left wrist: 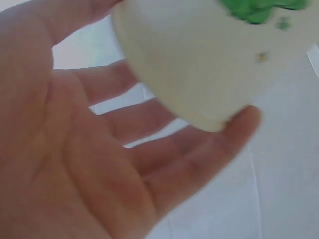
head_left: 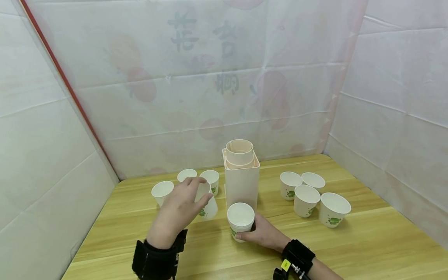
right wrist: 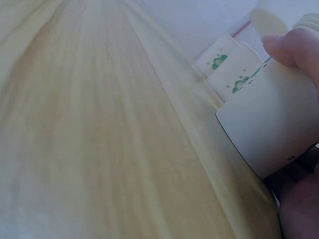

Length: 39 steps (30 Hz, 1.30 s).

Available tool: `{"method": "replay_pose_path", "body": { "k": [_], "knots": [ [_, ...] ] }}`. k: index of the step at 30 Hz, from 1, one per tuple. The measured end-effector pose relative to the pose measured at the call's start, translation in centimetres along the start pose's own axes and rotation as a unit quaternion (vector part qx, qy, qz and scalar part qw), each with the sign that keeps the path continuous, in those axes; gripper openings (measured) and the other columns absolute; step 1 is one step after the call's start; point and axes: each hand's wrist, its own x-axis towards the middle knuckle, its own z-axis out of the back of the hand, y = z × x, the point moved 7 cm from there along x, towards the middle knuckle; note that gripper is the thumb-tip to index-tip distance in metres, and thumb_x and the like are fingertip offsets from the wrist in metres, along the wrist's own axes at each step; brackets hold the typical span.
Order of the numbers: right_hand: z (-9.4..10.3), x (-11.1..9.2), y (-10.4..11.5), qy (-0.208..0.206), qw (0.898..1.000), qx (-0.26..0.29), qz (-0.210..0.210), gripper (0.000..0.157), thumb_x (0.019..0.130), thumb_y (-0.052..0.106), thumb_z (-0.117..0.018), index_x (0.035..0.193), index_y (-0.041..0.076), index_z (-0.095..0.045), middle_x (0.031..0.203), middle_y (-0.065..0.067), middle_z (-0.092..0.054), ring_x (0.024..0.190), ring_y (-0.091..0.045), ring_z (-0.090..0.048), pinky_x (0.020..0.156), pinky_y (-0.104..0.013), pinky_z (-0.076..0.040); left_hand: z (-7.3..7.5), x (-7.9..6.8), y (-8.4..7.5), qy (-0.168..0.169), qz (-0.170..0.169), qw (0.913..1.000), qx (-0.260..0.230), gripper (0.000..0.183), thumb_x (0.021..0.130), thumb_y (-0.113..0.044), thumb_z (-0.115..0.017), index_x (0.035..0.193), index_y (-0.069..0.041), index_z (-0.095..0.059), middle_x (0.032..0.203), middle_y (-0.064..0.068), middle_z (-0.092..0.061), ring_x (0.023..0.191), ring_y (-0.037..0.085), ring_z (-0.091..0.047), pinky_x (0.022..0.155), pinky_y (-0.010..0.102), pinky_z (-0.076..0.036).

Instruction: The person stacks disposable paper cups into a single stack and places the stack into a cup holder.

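Note:
In the head view my left hand (head_left: 181,204) holds a white paper cup (head_left: 209,210) with a green print, thumb and fingers around its rim end. The left wrist view shows this cup (left wrist: 184,59) close up, fingers behind it. Lower and to the right, my right hand (head_left: 264,232) grips a small stack of paper cups (head_left: 240,216) from the side, mouth up, several rims close together at the top. In the right wrist view the stack (right wrist: 274,119) stands at the wooden tabletop, with a thumb across its side.
Just behind the stack stands a tall cream square box (head_left: 241,186) with a round cylinder (head_left: 239,152) in its top. Several paper cups stand right, the nearest one (head_left: 334,212) at the front. More cups stand left, including one (head_left: 162,190) beside my left hand. Pale sheets (head_left: 210,97) enclose the table.

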Motion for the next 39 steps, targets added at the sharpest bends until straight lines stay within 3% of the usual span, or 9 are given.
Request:
{"method": "replay_pose_path", "body": {
  "k": [6,12,15,22,34,39],
  "knots": [
    [0.0,-0.1,0.0,0.003,1.000,0.007,0.001,0.063,0.078,0.016,-0.072,0.130,0.013,-0.038,0.122,-0.005,-0.051,0.112,-0.021,-0.047,0.097,-0.044,-0.033,0.1,0.5,-2.6,-0.078,-0.090,0.9928,0.008,0.036,0.089,-0.037,-0.059,0.117,-0.014,-0.054,0.115,0.008,-0.058,0.100,0.023,-0.055,0.071,0.039,-0.052],
    [-0.1,0.0,0.0,0.015,1.000,0.015,0.006,0.063,0.079,0.015,-0.070,0.131,0.015,-0.036,0.122,-0.007,-0.050,0.111,-0.022,-0.047,0.096,-0.044,-0.035,-1.2,0.7,-5.3,-0.086,-0.162,0.9831,-0.010,0.040,0.090,-0.039,-0.057,0.120,-0.013,-0.051,0.118,0.009,-0.056,0.107,0.021,-0.051,0.074,0.036,-0.052],
    [-0.1,0.1,-0.2,0.014,1.000,0.013,0.008,0.062,0.080,0.014,-0.070,0.131,0.015,-0.035,0.122,-0.007,-0.049,0.110,-0.023,-0.047,0.095,-0.044,-0.036,-2.1,0.8,-5.9,-0.074,-0.172,0.9823,-0.014,0.039,0.091,-0.039,-0.056,0.120,-0.014,-0.051,0.118,0.007,-0.056,0.106,0.020,-0.051,0.076,0.035,-0.051],
    [0.1,0.8,-3.0,0.013,0.999,-0.007,0.035,0.061,0.081,0.020,-0.069,0.131,0.023,-0.035,0.123,-0.005,-0.049,0.109,-0.022,-0.048,0.093,-0.045,-0.038,-3.6,0.8,-6.5,-0.050,-0.183,0.9818,-0.017,0.040,0.090,-0.037,-0.058,0.119,-0.013,-0.051,0.114,0.004,-0.056,0.104,0.019,-0.051,0.078,0.035,-0.050],
    [0.1,0.9,-3.1,0.019,0.999,-0.011,0.049,0.056,0.083,0.022,-0.068,0.129,0.025,-0.037,0.121,-0.004,-0.053,0.107,-0.022,-0.050,0.092,-0.042,-0.040,-5.9,0.6,-7.2,-0.018,-0.219,0.9756,0.005,0.046,0.086,-0.039,-0.063,0.118,-0.009,-0.049,0.112,0.004,-0.055,0.094,0.019,-0.054,0.076,0.035,-0.050],
    [0.0,0.9,-3.2,0.021,0.998,-0.002,0.051,0.060,0.083,0.022,-0.067,0.132,0.026,-0.034,0.123,-0.006,-0.051,0.109,-0.023,-0.049,0.093,-0.040,-0.040,-6.8,0.6,-7.3,0.004,-0.218,0.9759,0.001,0.049,0.083,-0.039,-0.067,0.116,-0.007,-0.050,0.110,0.005,-0.055,0.094,0.018,-0.054,0.076,0.033,-0.050]
  ]
}}
